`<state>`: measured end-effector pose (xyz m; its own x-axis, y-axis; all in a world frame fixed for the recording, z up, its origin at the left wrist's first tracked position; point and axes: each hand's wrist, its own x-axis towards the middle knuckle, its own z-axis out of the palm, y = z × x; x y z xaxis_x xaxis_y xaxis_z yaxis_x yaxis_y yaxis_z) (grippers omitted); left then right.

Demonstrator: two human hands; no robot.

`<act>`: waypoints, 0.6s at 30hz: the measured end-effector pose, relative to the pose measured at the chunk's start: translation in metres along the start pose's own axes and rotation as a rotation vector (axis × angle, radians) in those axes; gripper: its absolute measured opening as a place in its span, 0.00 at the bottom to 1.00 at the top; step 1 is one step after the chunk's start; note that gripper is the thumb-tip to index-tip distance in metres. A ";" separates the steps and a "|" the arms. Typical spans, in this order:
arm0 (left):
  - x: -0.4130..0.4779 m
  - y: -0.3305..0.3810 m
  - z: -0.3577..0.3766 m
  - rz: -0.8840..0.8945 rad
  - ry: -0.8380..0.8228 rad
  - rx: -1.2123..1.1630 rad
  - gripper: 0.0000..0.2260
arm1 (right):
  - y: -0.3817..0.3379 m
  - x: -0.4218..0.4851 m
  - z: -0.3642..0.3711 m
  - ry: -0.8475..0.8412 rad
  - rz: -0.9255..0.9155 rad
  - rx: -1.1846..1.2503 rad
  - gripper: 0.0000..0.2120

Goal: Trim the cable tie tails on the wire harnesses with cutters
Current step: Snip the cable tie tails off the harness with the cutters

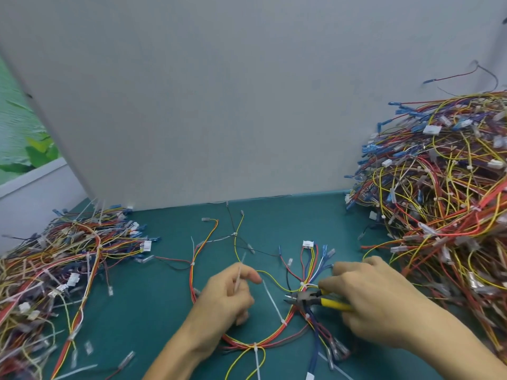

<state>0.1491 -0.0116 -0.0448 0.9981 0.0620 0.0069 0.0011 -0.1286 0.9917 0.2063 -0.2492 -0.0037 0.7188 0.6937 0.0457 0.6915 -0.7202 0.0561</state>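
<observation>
Teal worktop [153,311] underneath, with a grey partition [219,105] standing along its far edge. Close to the front edge, near the middle: fingers [248,275] of the left hand [227,294] curled in, thumb and forefinger pinching a thin white strip [238,278] held roughly upright. Just to the right, fingers [345,270] of the right hand [378,303] wrapped round the yellow handles of the cutters [303,297], dark head pointing left, jaws seemingly a little apart, tips hanging just over the bundled wires. Between and around both hands, one harness [274,334] spread flat on the worktop, red, orange and yellow wires looping toward the front edge and branching toward the far edge, a white connector [307,244] at one far end. Rooted on that loop, a long white tie tail [271,300] slanting up between the two hands, untrimmed; a second tail [257,363] running down to the front edge. Farther out, a low pile of harnesses [68,256] along the left edge and a much taller heap [439,201] at the right edge, rising against the partition.
</observation>
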 end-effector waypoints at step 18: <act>0.005 -0.001 0.010 0.078 -0.132 0.419 0.08 | 0.000 0.002 0.005 -0.079 -0.014 -0.025 0.10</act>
<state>0.1548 -0.0206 -0.0466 0.9955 -0.0874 0.0357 -0.0761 -0.5195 0.8511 0.2083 -0.2476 -0.0081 0.7131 0.7003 -0.0340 0.7003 -0.7092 0.0808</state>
